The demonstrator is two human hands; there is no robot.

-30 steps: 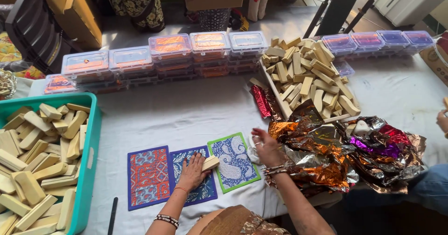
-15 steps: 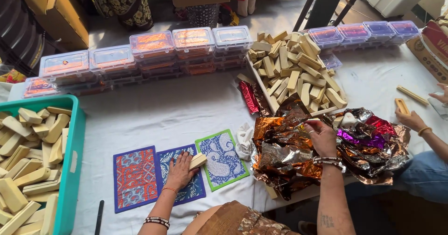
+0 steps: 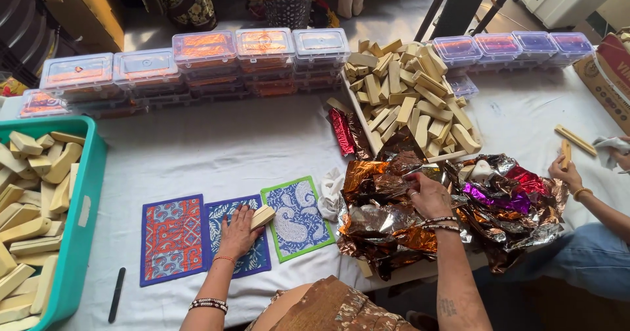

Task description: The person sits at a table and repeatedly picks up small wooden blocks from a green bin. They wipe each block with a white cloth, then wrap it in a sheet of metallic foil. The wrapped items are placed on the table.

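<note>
White cloth covers a long work table (image 3: 216,147) crowded with stock: a row of clear lidded boxes (image 3: 197,58) along the far edge, a teal crate (image 3: 82,206) of pale bars at the left, and an open carton (image 3: 410,104) heaped with more bars at the far right. Near the person's edge lie three patterned printed sheets, red (image 3: 172,239), blue (image 3: 226,222) and green-bordered (image 3: 296,216), side by side. The left hand (image 3: 236,234) rests flat on the blue sheet with fingers loosely spread, thumb and forefinger pinching one pale bar (image 3: 262,216) at the seam between the blue and green sheets. The right hand (image 3: 430,196) is sunk into a crumpled heap of foil wrappers (image 3: 394,219), copper, silver and purple, fingers curled down into it; whether it grips a single sheet cannot be told. The likeliest slip lies there: the foils are tangled, so a pull may drag several at once, or tear one. The heap also overhangs the near edge of the table, so a tug toward the body may spill loose pieces to the floor. The bar is held only at one end and sits tilted, so it may tip out of the pinch and skew the light sheet beneath. A white cloth (image 3: 330,193) bunched between the green sheet and the foil may snag. At the far right another person's hand (image 3: 566,172) holds a bar, well apart from all this.
</note>
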